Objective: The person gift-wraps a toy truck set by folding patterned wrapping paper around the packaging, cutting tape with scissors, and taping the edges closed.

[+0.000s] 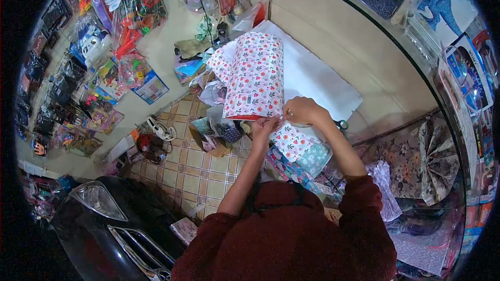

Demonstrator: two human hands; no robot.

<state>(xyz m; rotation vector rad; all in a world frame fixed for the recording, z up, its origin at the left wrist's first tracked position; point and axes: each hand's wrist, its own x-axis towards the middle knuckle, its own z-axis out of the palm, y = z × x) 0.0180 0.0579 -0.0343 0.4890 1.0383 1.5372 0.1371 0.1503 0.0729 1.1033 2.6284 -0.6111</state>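
A large parcel in floral paper (255,73) lies on a white board (323,86), with a red strip showing along its near edge. At the parcel's near right corner, my left hand (264,126) pinches the paper edge with its fingers pressed together. Just to the right, my right hand (303,111) is closed at the same corner; what it holds is too small to make out. More floral paper (291,139) hangs below my hands. Dark scissor handles (341,124) show to the right of my right wrist.
Packaged goods (140,73) hang on the left wall. A black motorbike (114,229) stands at the lower left. An open box (211,140) rests on the tiled floor (179,164). A curved glass edge (416,57) runs along the right.
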